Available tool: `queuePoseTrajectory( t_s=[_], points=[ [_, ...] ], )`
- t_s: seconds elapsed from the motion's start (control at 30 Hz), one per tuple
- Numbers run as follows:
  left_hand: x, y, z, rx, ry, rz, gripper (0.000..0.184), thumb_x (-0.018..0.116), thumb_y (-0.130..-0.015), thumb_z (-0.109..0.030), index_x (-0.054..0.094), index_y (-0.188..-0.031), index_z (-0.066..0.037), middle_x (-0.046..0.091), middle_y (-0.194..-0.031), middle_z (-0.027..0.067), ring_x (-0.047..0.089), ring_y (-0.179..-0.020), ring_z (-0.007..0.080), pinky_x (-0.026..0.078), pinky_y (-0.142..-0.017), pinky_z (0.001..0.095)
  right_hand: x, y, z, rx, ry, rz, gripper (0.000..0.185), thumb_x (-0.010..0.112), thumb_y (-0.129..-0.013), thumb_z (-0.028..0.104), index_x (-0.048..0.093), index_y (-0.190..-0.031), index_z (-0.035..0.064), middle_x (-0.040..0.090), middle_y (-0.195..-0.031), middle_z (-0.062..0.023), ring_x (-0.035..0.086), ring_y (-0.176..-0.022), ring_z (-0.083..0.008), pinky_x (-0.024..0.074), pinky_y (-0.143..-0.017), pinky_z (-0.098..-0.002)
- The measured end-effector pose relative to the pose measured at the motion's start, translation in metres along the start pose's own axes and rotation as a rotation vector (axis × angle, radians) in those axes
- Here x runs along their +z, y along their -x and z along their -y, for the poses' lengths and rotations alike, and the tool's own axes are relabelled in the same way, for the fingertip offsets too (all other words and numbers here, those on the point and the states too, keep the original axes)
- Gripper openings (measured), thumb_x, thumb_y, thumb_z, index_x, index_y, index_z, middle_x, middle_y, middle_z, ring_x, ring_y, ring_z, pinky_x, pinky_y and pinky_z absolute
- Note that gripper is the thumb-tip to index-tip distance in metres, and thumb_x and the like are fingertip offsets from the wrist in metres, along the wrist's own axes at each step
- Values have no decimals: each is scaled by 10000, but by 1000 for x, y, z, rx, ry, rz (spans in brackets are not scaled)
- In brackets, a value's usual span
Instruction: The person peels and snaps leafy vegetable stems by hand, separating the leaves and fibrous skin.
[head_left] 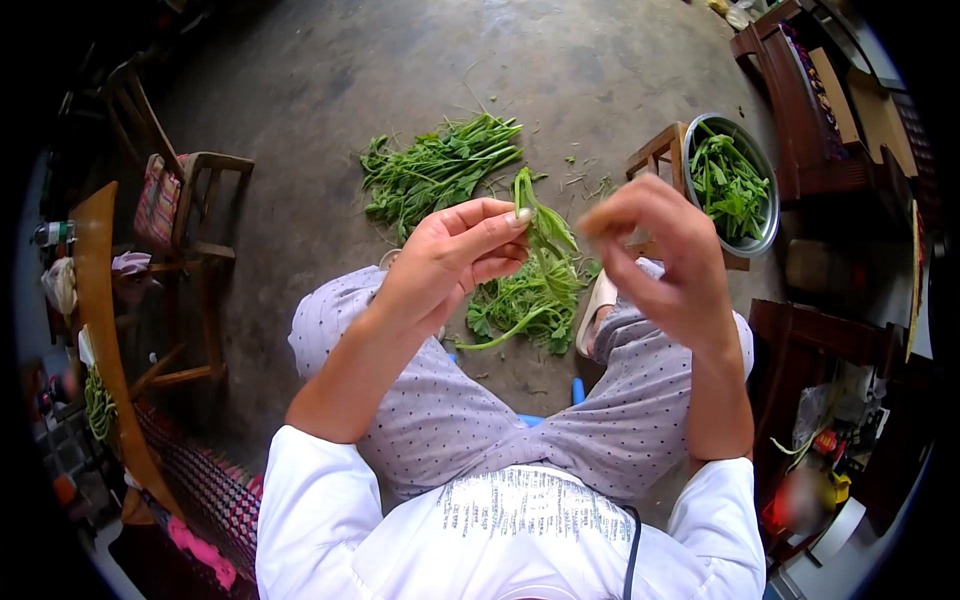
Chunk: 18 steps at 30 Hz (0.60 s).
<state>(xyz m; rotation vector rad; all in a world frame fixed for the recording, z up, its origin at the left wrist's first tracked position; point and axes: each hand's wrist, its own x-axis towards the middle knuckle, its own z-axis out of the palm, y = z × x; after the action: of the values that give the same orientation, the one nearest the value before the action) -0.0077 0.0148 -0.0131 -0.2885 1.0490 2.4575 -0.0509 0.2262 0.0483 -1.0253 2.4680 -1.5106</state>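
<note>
Pointing lengthwise away: leafy stalk point(546, 229)

Person's left forearm point(350, 372) angled inward from a bent elbow, left hand point(462, 248) held out in front, thumb point(488, 234) pressed toward the forefinger in a pinch, other fingers point(497, 268) curled, right forearm point(720, 395) reaching forward, right hand point(668, 255) raised nearby, apart from the left, fingers bent, tips blurred

Wooden chair point(212, 161) at left with plaid cloth point(160, 205); reddish-brown furniture point(792, 115) right.
</note>
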Motion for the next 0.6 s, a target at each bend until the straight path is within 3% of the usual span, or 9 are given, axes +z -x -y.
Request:
queuePoseTrajectory(
  t_s=[0.07,0.17,0.6],
  points=[
    [1,-1,2,42,-99,-43,170,628,-878,-145,620,-989,-17,650,-873,59,640,-778,117,542,-718,234,10,4,5,26,-126,12,118,665,-753,-2,652,-868,19,575,-794,-104,598,-694,-209,484,-607,-304],
    [5,0,4,79,-150,-28,167,614,-887,-147,606,-994,-19,659,-889,61,651,-789,124,544,-725,243,24,6,-2,28,115,-85,98,681,-758,27,670,-856,27,589,-786,-96,605,-672,-213,474,-578,-309],
    [15,-1,12,292,-345,-113,174,635,-868,-107,629,-992,16,675,-910,89,656,-802,136,554,-744,277,33,6,-3,149,100,-93,76,679,-759,37,674,-827,4,594,-730,-105,614,-619,-206,480,-537,-294]
  ],
)
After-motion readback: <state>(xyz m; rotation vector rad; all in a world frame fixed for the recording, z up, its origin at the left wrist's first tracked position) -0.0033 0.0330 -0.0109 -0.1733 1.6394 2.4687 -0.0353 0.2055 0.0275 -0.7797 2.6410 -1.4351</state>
